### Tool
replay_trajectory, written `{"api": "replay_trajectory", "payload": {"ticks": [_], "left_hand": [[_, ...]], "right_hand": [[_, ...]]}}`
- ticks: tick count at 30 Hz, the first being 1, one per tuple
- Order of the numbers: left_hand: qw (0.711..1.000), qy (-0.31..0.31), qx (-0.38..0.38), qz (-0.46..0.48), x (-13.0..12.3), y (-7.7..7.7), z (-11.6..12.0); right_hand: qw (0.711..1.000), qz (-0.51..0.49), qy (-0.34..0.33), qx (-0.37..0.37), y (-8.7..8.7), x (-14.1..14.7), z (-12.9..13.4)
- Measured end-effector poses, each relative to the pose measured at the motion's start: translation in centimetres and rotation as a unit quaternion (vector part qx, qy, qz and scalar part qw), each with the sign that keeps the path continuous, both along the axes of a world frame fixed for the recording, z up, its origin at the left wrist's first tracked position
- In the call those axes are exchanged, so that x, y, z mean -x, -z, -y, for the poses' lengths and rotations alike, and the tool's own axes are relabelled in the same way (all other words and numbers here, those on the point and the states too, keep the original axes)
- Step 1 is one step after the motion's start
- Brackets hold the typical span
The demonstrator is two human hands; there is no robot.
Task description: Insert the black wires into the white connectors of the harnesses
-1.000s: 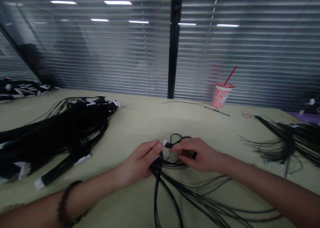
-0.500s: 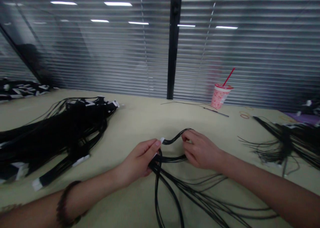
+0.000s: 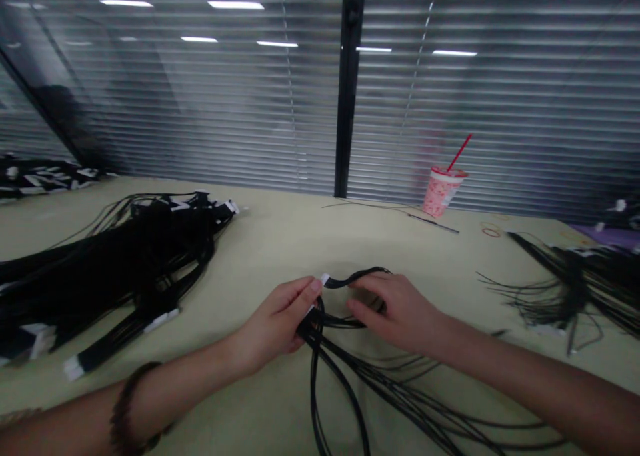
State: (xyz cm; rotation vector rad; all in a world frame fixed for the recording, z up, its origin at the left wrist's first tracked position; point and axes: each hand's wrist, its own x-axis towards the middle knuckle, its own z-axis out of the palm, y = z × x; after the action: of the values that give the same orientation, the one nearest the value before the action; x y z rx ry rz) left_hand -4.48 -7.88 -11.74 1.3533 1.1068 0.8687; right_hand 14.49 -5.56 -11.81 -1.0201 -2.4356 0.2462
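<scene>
I can read no text, label, brand or number. The white connector (image 3: 325, 279) at 12 o'clock, the white tag (image 3: 73, 368) at 8 o'clock and the pink cup (image 3: 442, 193) at 1 o'clock bear no legible marking.

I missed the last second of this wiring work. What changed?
The right hand moved up along the black wire loop, then back down, and its fingers now sit under the loop, which has flattened into a low arc. The left hand stayed gripping the wires by the white tab.
</scene>
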Motion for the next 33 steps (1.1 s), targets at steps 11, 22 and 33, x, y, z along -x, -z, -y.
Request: {"api": "replay_trajectory", "payload": {"ticks": [11, 22, 33], "left_hand": [[1.0, 0.015, -0.007, -0.02, 0.1, 0.2, 0.0], [0.998, 0.01, -0.053, -0.025, -0.2, 0.7, 0.4], [0.976, 0.039, -0.167, -0.138, -0.2, 0.6, 0.6]], "right_hand": [[0.977, -0.174, -0.116, -0.034, 1.8, 0.8, 0.6], [0.995, -0.042, -0.088, -0.031, 0.7, 1.9, 3.1], [0.997, 0.0, -0.071, -0.01, -0.1, 2.3, 3.4]]}}
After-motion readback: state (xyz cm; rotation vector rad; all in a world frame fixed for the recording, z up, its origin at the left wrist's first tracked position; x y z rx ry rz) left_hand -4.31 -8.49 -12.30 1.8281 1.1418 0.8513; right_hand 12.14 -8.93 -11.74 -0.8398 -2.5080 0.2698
